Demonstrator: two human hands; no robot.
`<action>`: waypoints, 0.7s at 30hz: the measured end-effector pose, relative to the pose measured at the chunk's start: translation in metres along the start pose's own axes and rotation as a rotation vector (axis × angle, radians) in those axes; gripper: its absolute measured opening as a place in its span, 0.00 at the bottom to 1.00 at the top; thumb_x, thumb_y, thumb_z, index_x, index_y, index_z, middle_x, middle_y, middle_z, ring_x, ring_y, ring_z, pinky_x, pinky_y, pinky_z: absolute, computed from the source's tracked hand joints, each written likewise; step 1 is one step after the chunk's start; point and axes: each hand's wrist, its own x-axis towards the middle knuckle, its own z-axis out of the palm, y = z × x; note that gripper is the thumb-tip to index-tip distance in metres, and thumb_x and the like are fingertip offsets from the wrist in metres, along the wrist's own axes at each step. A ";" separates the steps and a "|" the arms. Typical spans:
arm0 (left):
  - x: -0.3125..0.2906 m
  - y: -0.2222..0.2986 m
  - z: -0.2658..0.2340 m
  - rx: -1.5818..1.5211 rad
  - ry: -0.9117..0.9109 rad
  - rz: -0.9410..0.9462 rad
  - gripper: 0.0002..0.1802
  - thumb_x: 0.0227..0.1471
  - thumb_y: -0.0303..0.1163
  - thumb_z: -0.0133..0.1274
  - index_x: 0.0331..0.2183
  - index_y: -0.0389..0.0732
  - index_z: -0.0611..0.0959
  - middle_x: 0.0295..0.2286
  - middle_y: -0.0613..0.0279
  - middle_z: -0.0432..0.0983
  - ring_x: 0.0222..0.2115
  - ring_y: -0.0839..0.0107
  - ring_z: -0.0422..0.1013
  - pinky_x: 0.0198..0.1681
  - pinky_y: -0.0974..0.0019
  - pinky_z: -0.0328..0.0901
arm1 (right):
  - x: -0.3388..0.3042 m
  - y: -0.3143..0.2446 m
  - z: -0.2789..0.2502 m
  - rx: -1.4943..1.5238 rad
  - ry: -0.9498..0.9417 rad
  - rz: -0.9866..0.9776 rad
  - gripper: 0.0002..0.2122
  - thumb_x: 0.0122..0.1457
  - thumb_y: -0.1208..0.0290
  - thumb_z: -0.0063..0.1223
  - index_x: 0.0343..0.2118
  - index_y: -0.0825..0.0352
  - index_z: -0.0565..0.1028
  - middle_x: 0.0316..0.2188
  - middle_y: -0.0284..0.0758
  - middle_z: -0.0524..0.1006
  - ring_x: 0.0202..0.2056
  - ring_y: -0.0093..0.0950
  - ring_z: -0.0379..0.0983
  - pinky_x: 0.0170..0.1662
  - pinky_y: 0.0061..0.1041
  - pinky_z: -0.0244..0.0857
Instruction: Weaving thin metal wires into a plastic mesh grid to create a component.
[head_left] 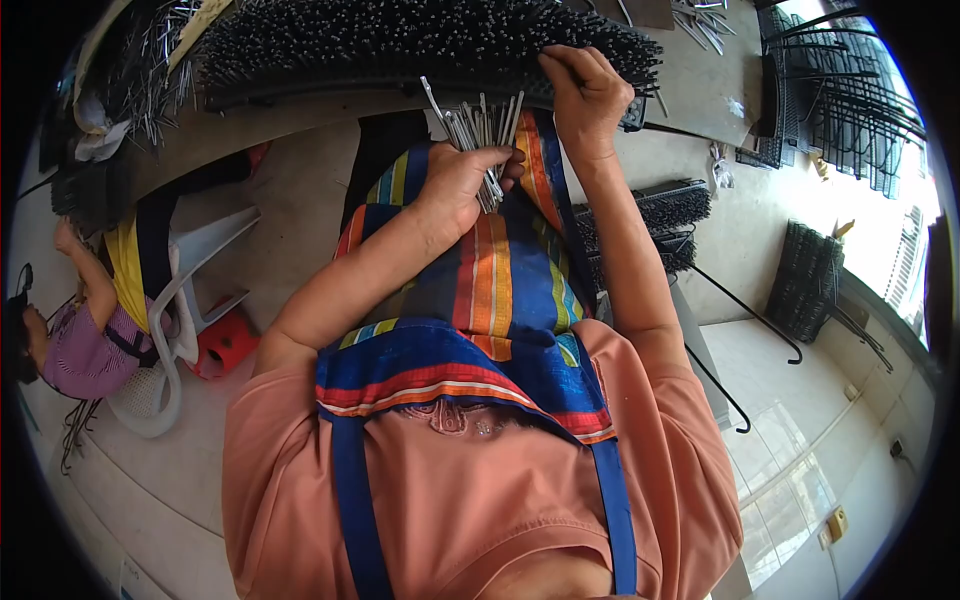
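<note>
Salmon shirt (490, 490) and striped apron (490, 270) lie nearest the camera, and above the apron the left hand (465, 185) grips a bunch of thin metal rods (482, 130). The rods are just off the counter's near edge, around its middle, their upper ends fanned out and their lower ends poking below the fist. Each looks light and stiff, smooth enough to slide against its neighbours, and unlikely to break, though a thin shank might bend. The whole bunch probably has some weight. A firm wrap around the lower half should suit it; a single rod is best pinched at its free upper end, where the tips spread apart.

The right hand (592, 95) has its fingers curled with the tips close together, over the near side of the black bristles (400, 50), packed tight along the counter (700, 95). I cannot tell whether it pinches a rod. Loose rods lie toward the counter's left end, with a few more near its far edge on the right. Black wire racks (850, 115) stand by the right end. Past the left end sits a co-worker (95, 350), near a white chair (185, 310).
</note>
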 end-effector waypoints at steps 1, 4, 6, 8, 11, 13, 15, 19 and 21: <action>0.000 -0.001 -0.001 -0.002 0.000 -0.002 0.06 0.47 0.19 0.54 0.32 0.34 0.80 0.27 0.55 0.80 0.25 0.67 0.77 0.24 0.68 0.69 | 0.001 0.001 0.001 0.014 0.008 -0.044 0.04 0.47 0.80 0.62 0.28 0.68 0.81 0.22 0.32 0.76 0.22 0.19 0.72 0.26 0.18 0.64; 0.001 -0.001 -0.002 -0.039 0.003 -0.034 0.07 0.47 0.19 0.55 0.33 0.34 0.79 0.27 0.54 0.80 0.25 0.66 0.77 0.24 0.68 0.70 | 0.008 0.003 0.000 -0.111 -0.068 -0.195 0.05 0.49 0.78 0.62 0.30 0.68 0.81 0.21 0.34 0.76 0.21 0.20 0.72 0.26 0.18 0.64; 0.001 -0.001 -0.003 -0.055 -0.030 -0.021 0.07 0.48 0.19 0.55 0.33 0.33 0.80 0.27 0.54 0.80 0.25 0.65 0.78 0.25 0.67 0.71 | 0.002 -0.002 -0.007 -0.102 -0.078 -0.135 0.04 0.50 0.76 0.61 0.30 0.68 0.81 0.20 0.32 0.76 0.21 0.19 0.71 0.25 0.18 0.63; 0.001 0.000 -0.002 -0.061 -0.088 0.008 0.07 0.48 0.19 0.55 0.34 0.33 0.80 0.27 0.54 0.80 0.25 0.65 0.78 0.25 0.67 0.71 | -0.003 -0.010 -0.016 -0.089 -0.091 -0.083 0.05 0.50 0.75 0.61 0.30 0.67 0.81 0.19 0.31 0.76 0.20 0.18 0.70 0.24 0.17 0.62; -0.002 0.000 0.005 -0.049 -0.147 0.025 0.07 0.49 0.19 0.55 0.34 0.33 0.80 0.27 0.54 0.80 0.25 0.64 0.78 0.25 0.67 0.72 | -0.020 -0.011 -0.025 0.392 -0.554 0.651 0.04 0.51 0.73 0.61 0.28 0.67 0.81 0.18 0.23 0.73 0.17 0.13 0.62 0.20 0.14 0.51; -0.004 0.000 0.008 -0.034 -0.144 0.018 0.07 0.49 0.19 0.54 0.34 0.33 0.80 0.28 0.54 0.80 0.25 0.64 0.78 0.25 0.66 0.72 | -0.027 -0.008 -0.026 0.530 -0.477 0.752 0.04 0.52 0.73 0.61 0.28 0.67 0.80 0.18 0.24 0.73 0.17 0.12 0.61 0.20 0.14 0.50; -0.005 -0.001 0.008 -0.086 -0.062 0.068 0.07 0.50 0.21 0.55 0.35 0.34 0.81 0.28 0.54 0.80 0.25 0.64 0.78 0.26 0.65 0.73 | -0.027 -0.008 -0.029 0.732 -0.307 0.802 0.04 0.52 0.75 0.60 0.29 0.69 0.80 0.17 0.25 0.72 0.17 0.12 0.60 0.20 0.13 0.50; 0.001 -0.001 0.005 -0.022 0.046 0.060 0.06 0.51 0.22 0.54 0.34 0.33 0.80 0.27 0.53 0.80 0.24 0.65 0.77 0.26 0.65 0.73 | -0.016 -0.001 -0.031 0.610 0.170 0.503 0.02 0.51 0.81 0.60 0.28 0.70 0.80 0.20 0.26 0.73 0.19 0.13 0.63 0.23 0.14 0.55; -0.001 -0.004 0.006 -0.001 0.036 0.068 0.06 0.51 0.21 0.53 0.33 0.33 0.80 0.27 0.53 0.79 0.24 0.64 0.77 0.26 0.65 0.73 | -0.011 0.006 -0.023 0.454 0.170 0.309 0.02 0.50 0.82 0.61 0.28 0.70 0.80 0.21 0.26 0.74 0.22 0.13 0.65 0.25 0.13 0.57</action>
